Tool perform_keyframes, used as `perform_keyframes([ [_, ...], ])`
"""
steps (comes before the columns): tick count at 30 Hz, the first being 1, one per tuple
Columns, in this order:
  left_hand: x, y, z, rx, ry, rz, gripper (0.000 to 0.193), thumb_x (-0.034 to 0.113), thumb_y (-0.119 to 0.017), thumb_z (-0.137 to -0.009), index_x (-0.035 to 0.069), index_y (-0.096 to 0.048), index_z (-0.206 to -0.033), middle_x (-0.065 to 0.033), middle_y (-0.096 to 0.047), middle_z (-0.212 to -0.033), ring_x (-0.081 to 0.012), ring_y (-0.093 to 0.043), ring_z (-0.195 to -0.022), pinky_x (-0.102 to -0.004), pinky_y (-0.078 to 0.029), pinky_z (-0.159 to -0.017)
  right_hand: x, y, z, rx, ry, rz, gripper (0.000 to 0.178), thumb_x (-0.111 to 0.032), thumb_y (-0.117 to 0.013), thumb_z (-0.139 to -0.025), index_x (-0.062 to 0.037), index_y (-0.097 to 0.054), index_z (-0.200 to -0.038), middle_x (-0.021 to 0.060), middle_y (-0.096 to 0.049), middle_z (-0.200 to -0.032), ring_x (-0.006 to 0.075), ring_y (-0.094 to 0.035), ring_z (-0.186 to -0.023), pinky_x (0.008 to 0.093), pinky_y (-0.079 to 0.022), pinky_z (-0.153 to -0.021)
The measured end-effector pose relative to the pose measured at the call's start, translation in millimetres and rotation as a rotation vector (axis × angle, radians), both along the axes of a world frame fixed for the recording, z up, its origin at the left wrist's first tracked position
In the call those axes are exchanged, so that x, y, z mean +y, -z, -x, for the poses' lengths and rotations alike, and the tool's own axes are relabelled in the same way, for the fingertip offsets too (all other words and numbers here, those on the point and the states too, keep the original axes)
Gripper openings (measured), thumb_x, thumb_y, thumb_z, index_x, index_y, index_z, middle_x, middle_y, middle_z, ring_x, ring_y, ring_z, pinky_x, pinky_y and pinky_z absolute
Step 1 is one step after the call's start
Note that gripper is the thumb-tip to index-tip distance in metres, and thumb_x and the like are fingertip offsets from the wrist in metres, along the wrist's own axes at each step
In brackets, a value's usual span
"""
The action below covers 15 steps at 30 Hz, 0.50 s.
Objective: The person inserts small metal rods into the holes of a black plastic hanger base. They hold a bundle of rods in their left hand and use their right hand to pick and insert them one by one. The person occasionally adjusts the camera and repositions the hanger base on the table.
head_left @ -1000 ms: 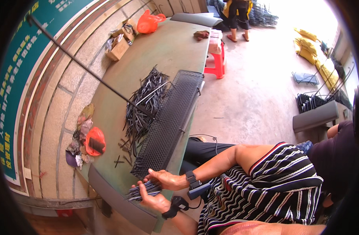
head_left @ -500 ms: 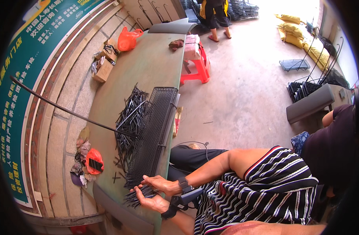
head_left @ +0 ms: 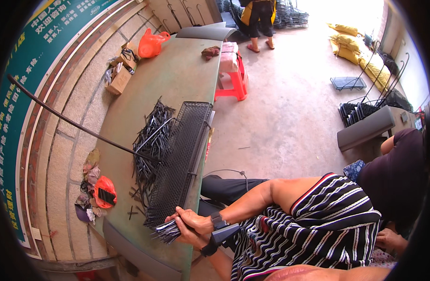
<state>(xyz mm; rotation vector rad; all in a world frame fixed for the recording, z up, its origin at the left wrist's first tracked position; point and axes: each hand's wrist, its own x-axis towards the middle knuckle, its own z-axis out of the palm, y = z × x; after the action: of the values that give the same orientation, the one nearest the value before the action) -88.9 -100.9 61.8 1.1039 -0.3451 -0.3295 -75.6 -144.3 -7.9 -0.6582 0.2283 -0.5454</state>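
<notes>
A bundle of short, thin black strips (head_left: 168, 232) sticks out of my hands at the near end of the table. From below, my left hand (head_left: 188, 238) is closed round it; its fingers are partly hidden. Over the top lies my right hand (head_left: 194, 220), its fingers bent and pressed against the bundle and the left hand. Just beyond them, a long black mesh tray (head_left: 179, 161) lies along the table edge, with more strips gathered at its near end. A tangled heap of black strips (head_left: 151, 129) is beside the tray.
A long dark rod (head_left: 74, 124) slants up from the heap over the green table (head_left: 182, 70). Along the wall are an orange bag (head_left: 151, 43), a cardboard box (head_left: 119, 80) and a phone (head_left: 106, 195) on red plastic. A red stool (head_left: 237, 84) stands beyond; one person sits at right.
My fingers have closed in round the strips, which were fanned between my more open hands. The bundle is now tighter, its ends turned more toward me. The whole view has shifted slightly.
</notes>
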Motion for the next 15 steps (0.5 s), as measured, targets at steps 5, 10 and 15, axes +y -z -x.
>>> perform_keyframes([
  [5,33,12,-32,0.427,0.006,0.115,0.025,0.017,-0.053,-0.084,0.006,-0.055,-0.107,-0.0043,-0.058,-0.096,-0.0159,-0.057,-0.088,-0.0316,-0.043,-0.082,-26,-60,34,0.179,-0.539,0.089,0.053,-0.051,-0.038,-0.092,-0.0068,-0.057,-0.114,0.0074,-0.058,-0.105,0.0210,-0.053,-0.097,0.0513,-0.043,-0.085],
  [10,78,4,-37,0.604,0.550,0.058,0.028,0.011,-0.055,-0.083,0.008,-0.051,-0.110,-0.0038,-0.056,-0.084,-0.0165,-0.053,-0.063,-0.0293,-0.045,-0.058,-58,-67,4,0.029,-0.776,0.114,0.057,-0.056,-0.042,-0.089,-0.0032,-0.042,-0.111,0.0137,-0.059,-0.088,0.0231,-0.058,-0.077,0.0350,-0.046,-0.068],
  [15,83,28,-26,0.836,0.699,0.049,0.035,0.012,-0.059,-0.080,0.005,-0.050,-0.113,-0.0068,-0.054,-0.082,-0.0191,-0.049,-0.058,-0.0350,-0.041,-0.053,-51,-57,-22,-0.045,-0.777,0.477,0.044,-0.038,-0.053,-0.090,0.0045,-0.060,-0.098,0.0066,-0.061,-0.077,0.0169,-0.055,-0.067,0.0334,-0.045,-0.063],
])
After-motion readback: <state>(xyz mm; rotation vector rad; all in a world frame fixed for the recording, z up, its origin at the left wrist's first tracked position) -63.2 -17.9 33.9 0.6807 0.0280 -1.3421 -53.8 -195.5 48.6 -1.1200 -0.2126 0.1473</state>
